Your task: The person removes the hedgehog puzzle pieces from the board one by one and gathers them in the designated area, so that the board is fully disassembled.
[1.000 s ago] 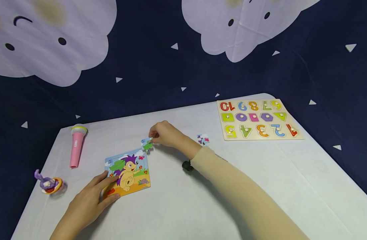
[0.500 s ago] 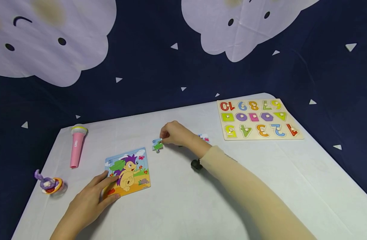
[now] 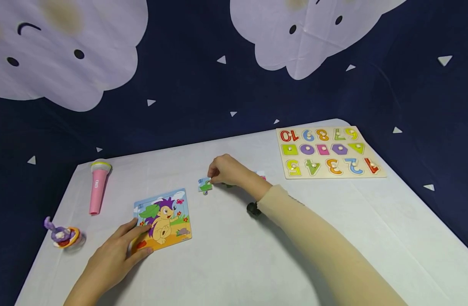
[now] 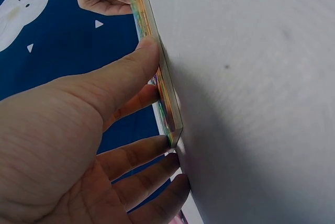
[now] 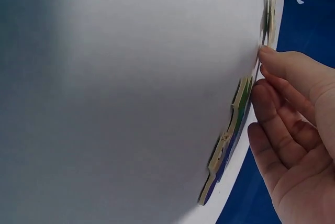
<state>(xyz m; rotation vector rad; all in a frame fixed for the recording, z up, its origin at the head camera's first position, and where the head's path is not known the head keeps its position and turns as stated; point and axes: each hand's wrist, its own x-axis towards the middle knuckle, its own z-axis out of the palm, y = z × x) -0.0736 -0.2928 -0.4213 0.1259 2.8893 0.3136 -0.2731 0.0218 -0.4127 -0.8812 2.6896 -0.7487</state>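
Note:
A square hedgehog jigsaw puzzle (image 3: 163,219) lies flat at left centre in the head view. My left hand (image 3: 111,258) rests at its near left corner, fingers spread, the index over the picture. In the left wrist view the thumb touches the puzzle's near edge. Beyond the puzzle's far right corner, my right hand (image 3: 228,171) pinches a small blue and green puzzle piece (image 3: 205,185) by its right side. That piece is apart from the puzzle, at or just above the tabletop. More loose puzzle pieces (image 5: 226,140) lie beside the right hand, partly hidden by it in the head view.
A wooden number-and-shape peg board (image 3: 331,153) lies at the back right. On the left are a pink toy microphone (image 3: 99,187) and a purple and orange toy (image 3: 63,233). A dark curtain (image 3: 203,93) hangs behind the white tabletop (image 3: 226,263).
My right hand has moved the puzzle piece rightward, away from the puzzle's far corner, more slowly in the last half second. The left hand and the hedgehog puzzle have stayed in place.

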